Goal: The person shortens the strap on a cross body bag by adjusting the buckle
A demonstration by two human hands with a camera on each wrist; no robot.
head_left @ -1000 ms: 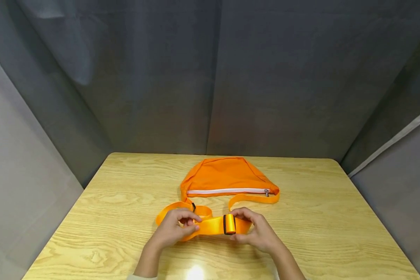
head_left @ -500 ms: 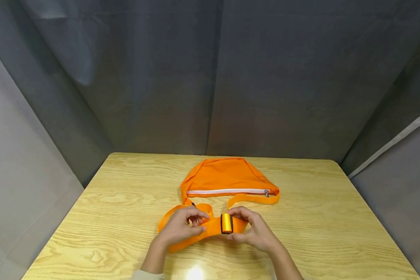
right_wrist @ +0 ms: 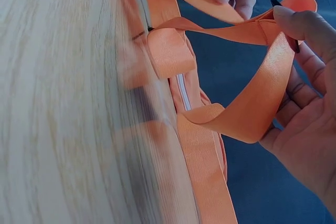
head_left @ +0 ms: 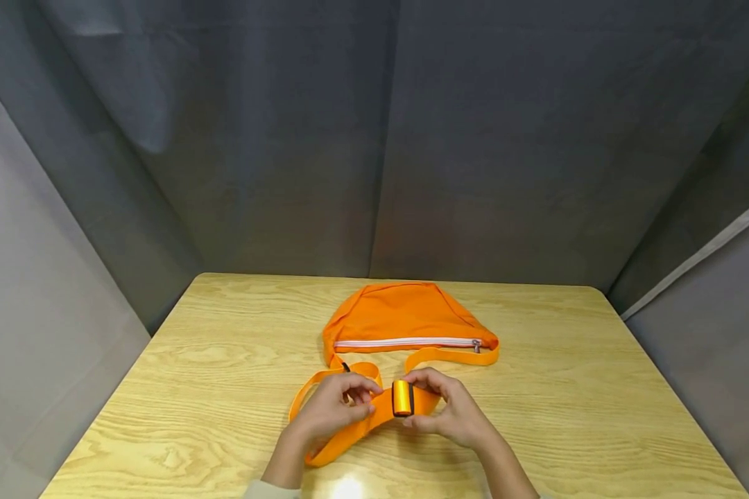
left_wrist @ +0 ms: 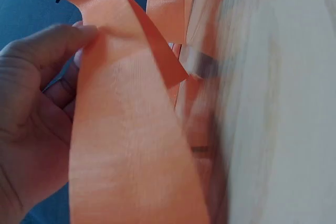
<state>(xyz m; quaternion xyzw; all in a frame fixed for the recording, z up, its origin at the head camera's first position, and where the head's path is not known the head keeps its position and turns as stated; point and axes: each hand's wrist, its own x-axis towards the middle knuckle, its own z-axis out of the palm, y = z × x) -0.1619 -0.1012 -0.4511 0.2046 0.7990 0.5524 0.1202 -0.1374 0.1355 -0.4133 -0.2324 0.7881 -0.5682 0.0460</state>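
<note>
An orange strap (head_left: 356,431) runs between the two hands, close over the table's near half. My left hand (head_left: 331,410) pinches it between thumb and fingers, left of a black slider buckle (head_left: 412,400). At the buckle, my right hand (head_left: 452,410) grips the strap with thumb and fingertips. A short loop of strap (head_left: 402,398) bulges through the slider. In the left wrist view the wide strap (left_wrist: 115,124) passes the left thumb and hangs down. The right wrist view shows the right thumb on the buckle (right_wrist: 276,3), with the strap (right_wrist: 268,93) curving below it.
The orange bag (head_left: 412,312) lies flat behind the hands, its white zipper (head_left: 406,342) facing them. Both strap ends lead back to the bag, with a second black buckle (head_left: 346,367) by its left corner. Wooden table (head_left: 568,388) surrounds it; a grey curtain (head_left: 287,173) stands behind.
My left hand has slid right along the strap, closer to the buckle. Slack strap at left has drooped nearer the front. Buckle and right hand have shifted slightly left.
</note>
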